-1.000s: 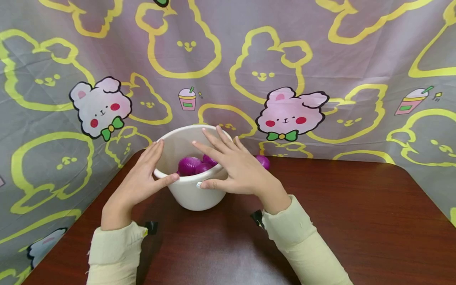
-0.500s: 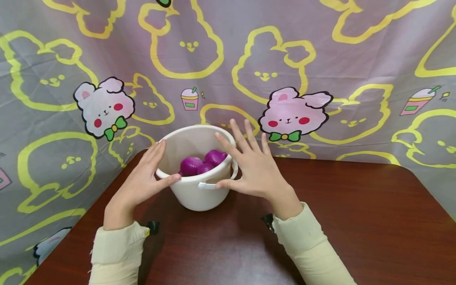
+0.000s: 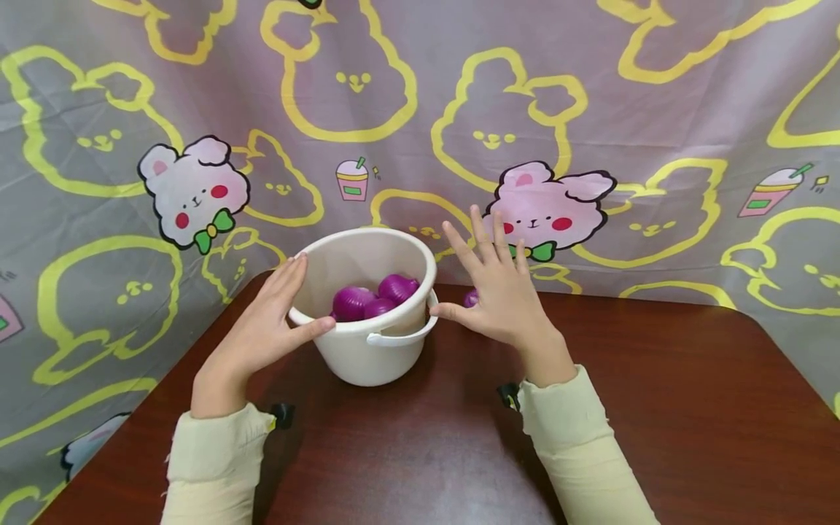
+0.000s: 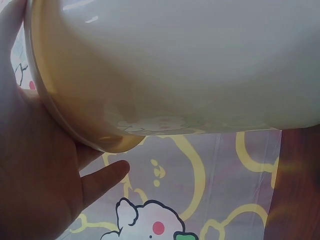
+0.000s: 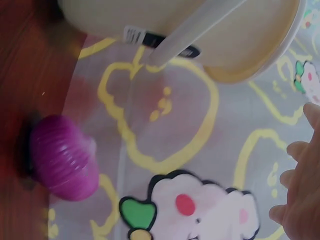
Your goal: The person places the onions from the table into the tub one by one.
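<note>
A white bucket (image 3: 364, 361) stands on the table with several purple onions (image 3: 354, 302) inside. My left hand (image 3: 262, 321) rests against its left side, fingers stretched along the rim and the thumb tip on the front of the rim. In the left wrist view the bucket wall (image 4: 190, 65) fills the upper part, with the hand (image 4: 40, 165) at the rim. My right hand (image 3: 502, 292) is raised to the right of the bucket, fingers spread, holding nothing. Its thumb tip is close to the bucket's white handle (image 3: 407, 339), which hangs down the front right side.
Another purple onion (image 5: 65, 157) lies on the table right of the bucket, mostly hidden behind the right hand in the head view. A cartoon-printed cloth (image 3: 420, 109) hangs behind the brown table (image 3: 656, 408). A label (image 5: 160, 41) shows on the bucket.
My right hand has moved right, away from the bucket, uncovering the onions inside and the handle. The left hand has stayed at the rim.
</note>
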Motion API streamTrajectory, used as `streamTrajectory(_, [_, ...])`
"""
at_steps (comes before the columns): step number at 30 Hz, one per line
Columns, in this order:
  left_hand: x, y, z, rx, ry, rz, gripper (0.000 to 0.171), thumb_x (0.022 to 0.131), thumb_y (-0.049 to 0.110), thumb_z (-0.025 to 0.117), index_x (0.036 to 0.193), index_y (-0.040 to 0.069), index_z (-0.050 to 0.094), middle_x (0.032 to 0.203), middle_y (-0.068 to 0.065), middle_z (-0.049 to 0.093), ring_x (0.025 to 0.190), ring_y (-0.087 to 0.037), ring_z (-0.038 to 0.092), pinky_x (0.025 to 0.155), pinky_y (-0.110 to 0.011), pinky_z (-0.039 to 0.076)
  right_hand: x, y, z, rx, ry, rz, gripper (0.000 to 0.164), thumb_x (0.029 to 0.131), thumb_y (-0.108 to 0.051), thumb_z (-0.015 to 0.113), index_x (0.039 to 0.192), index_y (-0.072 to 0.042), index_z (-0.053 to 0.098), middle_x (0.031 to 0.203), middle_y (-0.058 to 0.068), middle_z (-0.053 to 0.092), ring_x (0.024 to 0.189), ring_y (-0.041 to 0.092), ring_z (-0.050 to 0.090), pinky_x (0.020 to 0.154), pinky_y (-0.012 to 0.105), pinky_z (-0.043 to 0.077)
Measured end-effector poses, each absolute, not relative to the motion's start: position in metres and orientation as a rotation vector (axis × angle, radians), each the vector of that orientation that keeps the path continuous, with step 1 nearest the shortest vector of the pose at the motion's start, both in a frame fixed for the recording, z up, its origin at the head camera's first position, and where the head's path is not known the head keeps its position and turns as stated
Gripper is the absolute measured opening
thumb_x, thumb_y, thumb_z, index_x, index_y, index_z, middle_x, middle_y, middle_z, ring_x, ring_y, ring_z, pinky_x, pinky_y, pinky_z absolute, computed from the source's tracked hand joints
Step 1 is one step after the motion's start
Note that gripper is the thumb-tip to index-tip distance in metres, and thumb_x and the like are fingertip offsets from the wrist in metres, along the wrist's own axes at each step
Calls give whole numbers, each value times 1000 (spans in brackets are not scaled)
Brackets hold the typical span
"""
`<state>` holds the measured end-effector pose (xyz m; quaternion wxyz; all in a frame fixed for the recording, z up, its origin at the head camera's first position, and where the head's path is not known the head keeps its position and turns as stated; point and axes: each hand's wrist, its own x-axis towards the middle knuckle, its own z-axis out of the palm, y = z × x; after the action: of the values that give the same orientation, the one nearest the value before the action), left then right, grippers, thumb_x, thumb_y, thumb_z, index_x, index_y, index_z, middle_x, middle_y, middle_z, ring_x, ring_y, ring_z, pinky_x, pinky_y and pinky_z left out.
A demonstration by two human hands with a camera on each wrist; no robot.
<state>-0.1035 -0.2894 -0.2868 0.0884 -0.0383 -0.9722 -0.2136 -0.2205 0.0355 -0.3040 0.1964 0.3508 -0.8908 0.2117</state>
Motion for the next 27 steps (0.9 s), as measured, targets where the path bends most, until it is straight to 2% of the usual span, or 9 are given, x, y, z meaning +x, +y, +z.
streamTrajectory(4, [-104,-290,-286,-119,-2894,-623,103,87,59,63,161,14,7,169,-6,9,156,-33,5,116,-71,19,-229,41,-309,941,-2521,648,106,74,-92,42,158,-44,0,167,-6,-17,154,29,-22,113,79,4])
streamTrajectory(10, [-104,-289,-285,-107,-2895,-636,102,87,59,63,161,15,7,169,-6,8,156,-33,4,115,-72,18,-242,45,-317,919,-2572,687,109,72,-95,38,159,-41,1,169,1,-11,154,36,-17,112,79,3])
streamTrajectory(20, [-104,-288,-287,-105,-2897,-644,103,87,59,63,161,15,7,169,-5,8,156,-33,5,115,-72,19,-260,50,-341,882,-2677,805,110,75,-82,57,160,-37,4,169,1,-11,153,40,-15,111,80,9])
streamTrajectory(27, [-105,-289,-287,-107,-2895,-641,103,87,59,64,161,15,8,169,-6,8,156,-33,5,114,-72,20,-271,53,-354,859,-2725,957,107,75,-72,69,159,-38,12,169,2,-6,153,47,-4,111,80,11])
